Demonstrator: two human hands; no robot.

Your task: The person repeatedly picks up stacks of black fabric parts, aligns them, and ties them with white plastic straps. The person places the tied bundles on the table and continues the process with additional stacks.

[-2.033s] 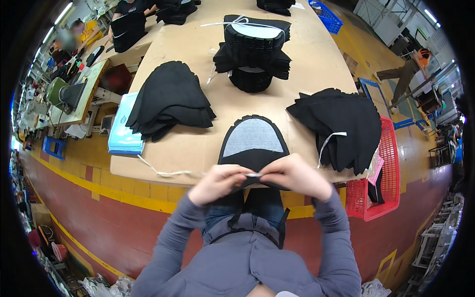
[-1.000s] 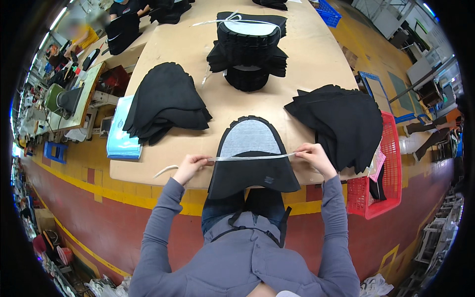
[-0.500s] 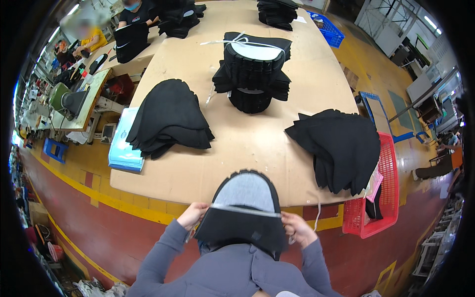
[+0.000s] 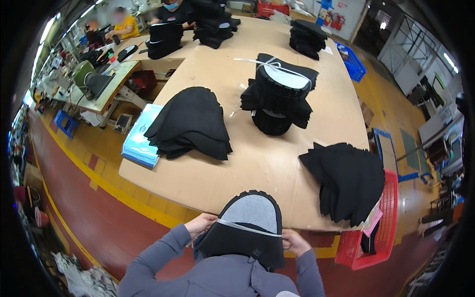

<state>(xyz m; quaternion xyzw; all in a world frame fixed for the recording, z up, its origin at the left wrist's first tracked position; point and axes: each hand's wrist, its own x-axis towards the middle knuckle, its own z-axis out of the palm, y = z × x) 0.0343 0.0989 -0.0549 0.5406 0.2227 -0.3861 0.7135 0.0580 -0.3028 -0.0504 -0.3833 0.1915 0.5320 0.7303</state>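
A bundle of black fabric pieces with a scalloped, rounded top and a pale grey inset rests against me at the table's near edge. A thin white strap lies across its front, below the inset. At the bundle's left side my left hand is closed on the strap, fingers pinched. My right hand is closed at the strap's other end, by the right side. Both strap ends are mostly hidden by my fingers, and the bundle's back is out of sight.
Loose black piles lie at left and right on the tan table. A tied black bundle stands beyond. A blue-white packet lies left; a red basket stands right. Two people sit at the far left.
The view has tilted and shifted, so the table appears lower and farther right. Both hands stay at the bundle's sides. The strap's loose end by my right hand no longer shows.
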